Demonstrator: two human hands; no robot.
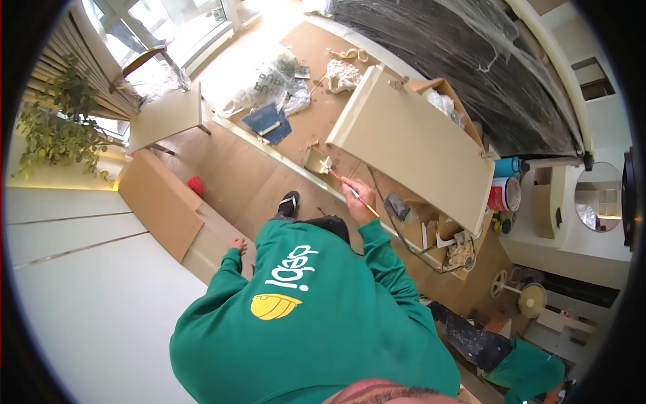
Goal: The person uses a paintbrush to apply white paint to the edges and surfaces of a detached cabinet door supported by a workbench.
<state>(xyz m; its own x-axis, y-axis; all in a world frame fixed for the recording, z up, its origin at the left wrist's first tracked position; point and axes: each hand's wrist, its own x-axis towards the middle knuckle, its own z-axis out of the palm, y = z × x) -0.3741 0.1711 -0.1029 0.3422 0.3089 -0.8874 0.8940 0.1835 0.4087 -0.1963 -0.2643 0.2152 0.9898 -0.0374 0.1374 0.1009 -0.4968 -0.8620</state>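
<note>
In my right hand [359, 202] is a thin paintbrush [336, 176] with a red and pale handle, the fingers closed round it. Its whitish tip is at a small beige container [313, 160] on the covered floor; whether tip and container touch I cannot tell. My left hand [238, 245] rests on the edge of a long cardboard piece [161, 209] along the white wall, its fingers laid out and holding nothing. Right of the brush stands a large beige panel [414, 148].
A blue sheet [268, 124] and clear plastic bag [286, 84] lie ahead. A grey metal frame [397, 236] curves beside my right arm. Paint cans [503, 194] stand at the right. Another person in green [528, 370] works at the lower right. A chair [168, 114] stands far left.
</note>
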